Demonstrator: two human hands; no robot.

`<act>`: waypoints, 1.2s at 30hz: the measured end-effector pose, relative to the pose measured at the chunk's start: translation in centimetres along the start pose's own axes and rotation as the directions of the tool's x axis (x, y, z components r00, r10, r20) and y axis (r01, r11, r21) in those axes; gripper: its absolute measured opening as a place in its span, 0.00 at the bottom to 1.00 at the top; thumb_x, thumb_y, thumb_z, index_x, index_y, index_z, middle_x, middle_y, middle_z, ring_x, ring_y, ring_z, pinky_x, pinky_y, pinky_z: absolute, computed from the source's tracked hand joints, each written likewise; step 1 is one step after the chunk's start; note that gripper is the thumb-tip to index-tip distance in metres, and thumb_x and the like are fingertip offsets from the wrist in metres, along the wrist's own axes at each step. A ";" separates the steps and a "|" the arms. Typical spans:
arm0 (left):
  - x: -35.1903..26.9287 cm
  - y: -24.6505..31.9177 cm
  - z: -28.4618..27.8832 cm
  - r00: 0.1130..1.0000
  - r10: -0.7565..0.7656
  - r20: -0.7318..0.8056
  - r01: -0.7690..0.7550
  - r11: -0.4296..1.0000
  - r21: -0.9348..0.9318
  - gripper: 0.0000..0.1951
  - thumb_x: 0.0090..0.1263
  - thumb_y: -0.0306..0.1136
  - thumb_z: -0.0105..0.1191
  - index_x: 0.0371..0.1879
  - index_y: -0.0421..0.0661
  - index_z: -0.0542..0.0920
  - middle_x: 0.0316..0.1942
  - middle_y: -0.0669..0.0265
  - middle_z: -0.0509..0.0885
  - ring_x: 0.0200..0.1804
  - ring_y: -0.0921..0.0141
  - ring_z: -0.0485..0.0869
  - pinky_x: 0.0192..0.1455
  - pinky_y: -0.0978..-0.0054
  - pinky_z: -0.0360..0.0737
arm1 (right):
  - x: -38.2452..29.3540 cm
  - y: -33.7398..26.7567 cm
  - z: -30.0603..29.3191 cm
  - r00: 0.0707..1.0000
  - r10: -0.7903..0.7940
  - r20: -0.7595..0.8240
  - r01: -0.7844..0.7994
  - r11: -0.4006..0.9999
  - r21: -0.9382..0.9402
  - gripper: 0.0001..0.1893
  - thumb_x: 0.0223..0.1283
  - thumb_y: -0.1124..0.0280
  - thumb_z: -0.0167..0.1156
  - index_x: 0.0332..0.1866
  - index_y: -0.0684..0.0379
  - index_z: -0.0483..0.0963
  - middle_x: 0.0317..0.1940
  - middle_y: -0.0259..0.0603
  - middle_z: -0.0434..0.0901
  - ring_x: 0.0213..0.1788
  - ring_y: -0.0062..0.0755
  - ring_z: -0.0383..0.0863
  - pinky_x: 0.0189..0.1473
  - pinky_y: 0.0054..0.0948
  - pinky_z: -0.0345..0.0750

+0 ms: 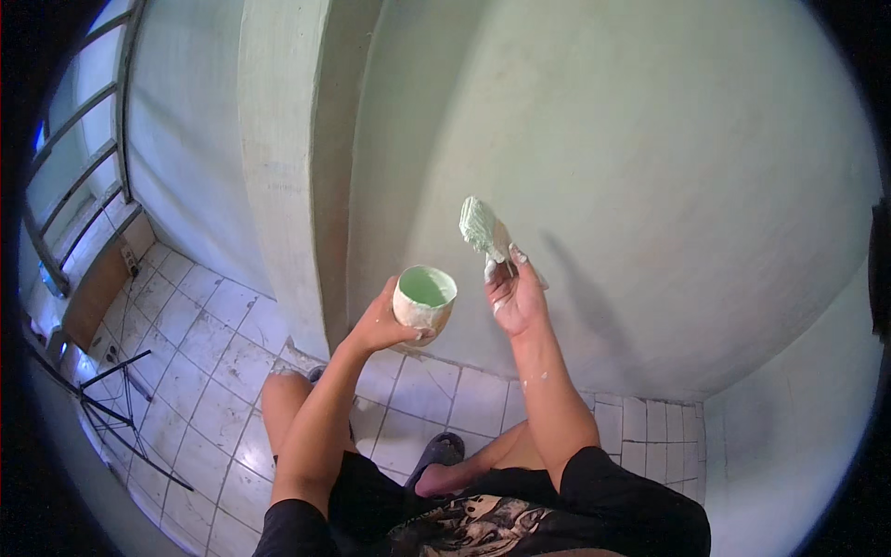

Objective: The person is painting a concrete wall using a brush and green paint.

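My left hand (384, 322) is wrapped around a small tub (419, 317) whose outside is smeared with paint. Pale green paint (424, 287) shows inside it, and the tub tilts slightly towards me. To its right, my right hand (516, 296) grips a paintbrush (479, 224) by the handle, palm turned up. Thick pale green paint coats the bristles, which point up and to the left. Dried paint marks the fingers of that hand. The handle is mostly hidden by my fingers. Brush and tub are apart, both held in front of a plastered wall (612, 153).
A pillar (282, 139) juts out left of the wall. Grimy white tiles (202, 348) cover the floor. At the left stand a barred metal frame (83, 111) and a thin black metal rack (118, 411). My foot wears a dark clog (440, 449).
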State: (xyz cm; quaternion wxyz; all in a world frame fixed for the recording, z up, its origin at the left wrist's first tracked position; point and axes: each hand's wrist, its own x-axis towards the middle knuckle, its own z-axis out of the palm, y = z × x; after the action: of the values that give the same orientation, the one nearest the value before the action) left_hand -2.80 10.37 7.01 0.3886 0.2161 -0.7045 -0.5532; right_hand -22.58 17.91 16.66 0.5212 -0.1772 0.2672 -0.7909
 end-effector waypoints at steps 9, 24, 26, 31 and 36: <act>-0.1 -1.5 -0.2 0.999 0.041 -0.005 -0.041 0.999 -0.028 0.47 0.37 0.41 0.71 0.59 0.39 0.63 0.51 0.59 0.76 0.55 0.66 0.75 0.58 0.67 0.71 | 0.6 0.0 1.2 1.000 0.016 -0.024 -0.018 0.996 -0.093 0.08 0.62 0.68 0.57 0.42 0.60 0.72 0.36 0.35 0.77 0.35 0.27 0.79 0.37 0.24 0.82; 0.2 -2.2 -0.6 1.000 0.006 0.023 -0.005 1.000 -0.016 0.45 0.37 0.39 0.72 0.58 0.38 0.64 0.49 0.57 0.77 0.53 0.64 0.76 0.58 0.68 0.72 | 8.3 -18.4 25.0 -0.123 -0.223 0.967 0.564 -0.818 -0.116 0.13 0.48 0.80 0.61 0.41 0.59 0.74 0.42 0.39 0.79 0.40 0.33 0.79 0.40 0.29 0.78; 0.1 -1.7 -0.9 1.000 -0.002 0.027 0.003 1.000 -0.017 0.46 0.37 0.39 0.72 0.59 0.37 0.64 0.49 0.56 0.77 0.53 0.65 0.76 0.58 0.68 0.72 | 9.2 -18.0 25.1 -0.130 0.159 0.979 0.258 -0.948 0.188 0.16 0.41 0.79 0.63 0.40 0.56 0.75 0.39 0.37 0.78 0.39 0.37 0.79 0.38 0.31 0.79; 0.2 -0.8 -1.2 0.998 -0.025 0.052 0.019 0.994 0.107 0.47 0.37 0.40 0.72 0.60 0.38 0.63 0.51 0.55 0.77 0.55 0.62 0.76 0.60 0.68 0.71 | 10.8 -14.0 18.2 0.105 0.295 0.950 0.273 -0.927 0.258 0.20 0.36 0.76 0.64 0.42 0.57 0.75 0.35 0.40 0.79 0.36 0.38 0.80 0.37 0.34 0.79; 0.7 -2.9 -1.4 0.999 0.030 0.040 -0.034 0.995 0.094 0.45 0.37 0.40 0.72 0.58 0.40 0.64 0.51 0.56 0.77 0.55 0.62 0.76 0.59 0.67 0.71 | 8.6 -12.1 16.8 0.425 0.225 0.877 0.586 -0.806 -0.077 0.15 0.44 0.73 0.64 0.41 0.59 0.76 0.35 0.43 0.81 0.39 0.37 0.81 0.40 0.30 0.79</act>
State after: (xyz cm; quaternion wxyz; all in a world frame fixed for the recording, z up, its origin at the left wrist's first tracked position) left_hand -2.46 8.17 4.58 0.3729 0.2122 -0.7409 -0.5168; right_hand -25.38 9.78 37.40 -0.3576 -0.7845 0.4883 -0.1348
